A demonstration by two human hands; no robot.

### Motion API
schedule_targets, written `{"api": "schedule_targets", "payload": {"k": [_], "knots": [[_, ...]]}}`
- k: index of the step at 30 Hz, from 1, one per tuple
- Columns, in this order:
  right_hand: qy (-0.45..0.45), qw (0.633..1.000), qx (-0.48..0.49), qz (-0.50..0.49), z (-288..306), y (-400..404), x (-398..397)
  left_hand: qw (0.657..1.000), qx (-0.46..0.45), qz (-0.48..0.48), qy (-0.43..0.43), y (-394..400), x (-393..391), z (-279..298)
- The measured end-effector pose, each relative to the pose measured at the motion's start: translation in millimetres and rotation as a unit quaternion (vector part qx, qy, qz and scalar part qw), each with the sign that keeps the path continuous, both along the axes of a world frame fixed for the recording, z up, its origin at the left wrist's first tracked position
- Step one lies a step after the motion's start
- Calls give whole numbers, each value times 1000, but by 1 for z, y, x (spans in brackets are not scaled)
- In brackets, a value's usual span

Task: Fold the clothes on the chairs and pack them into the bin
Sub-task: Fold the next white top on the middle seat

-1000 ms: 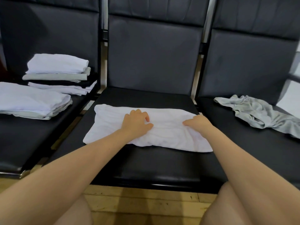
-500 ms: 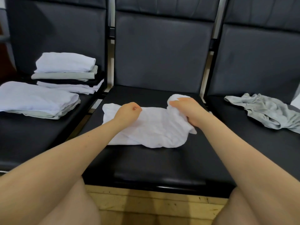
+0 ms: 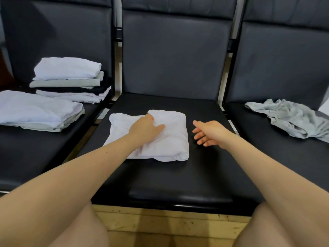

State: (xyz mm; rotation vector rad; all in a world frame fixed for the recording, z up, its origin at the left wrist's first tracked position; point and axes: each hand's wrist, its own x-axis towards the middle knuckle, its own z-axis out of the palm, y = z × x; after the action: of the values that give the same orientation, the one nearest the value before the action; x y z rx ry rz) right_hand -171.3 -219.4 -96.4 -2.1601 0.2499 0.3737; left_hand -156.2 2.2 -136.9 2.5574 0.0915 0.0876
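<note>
The folded white cotton garment (image 3: 160,138) lies on the seat of the black padded middle chair (image 3: 178,175). The left hand (image 3: 145,128) rests palm-down on top of it, fingers curled lightly on the fabric; whether it pinches a fold cannot be told. The right hand (image 3: 209,132) hovers just beside the garment's right edge, grip wide and empty, fingers spread. An unfolded grey crumpled garment (image 3: 292,118) lies on the right chair seat (image 3: 284,157). Two stacks of folded white, grey and black clothes (image 3: 67,79) sit on the left chair seat (image 3: 35,154).
</note>
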Motion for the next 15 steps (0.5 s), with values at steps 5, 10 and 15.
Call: {"api": "schedule_targets", "payload": {"k": [5, 10, 15], "knots": [[-30, 997, -46, 62, -14, 25, 1, 998, 26, -50, -31, 7, -1, -3], [-49, 998, -3, 51, -17, 51, -1, 996, -35, -66, -38, 17, -6, 2], [-29, 995, 89, -42, -4, 31, 2, 994, -76, -64, -51, 13, -7, 8]]}}
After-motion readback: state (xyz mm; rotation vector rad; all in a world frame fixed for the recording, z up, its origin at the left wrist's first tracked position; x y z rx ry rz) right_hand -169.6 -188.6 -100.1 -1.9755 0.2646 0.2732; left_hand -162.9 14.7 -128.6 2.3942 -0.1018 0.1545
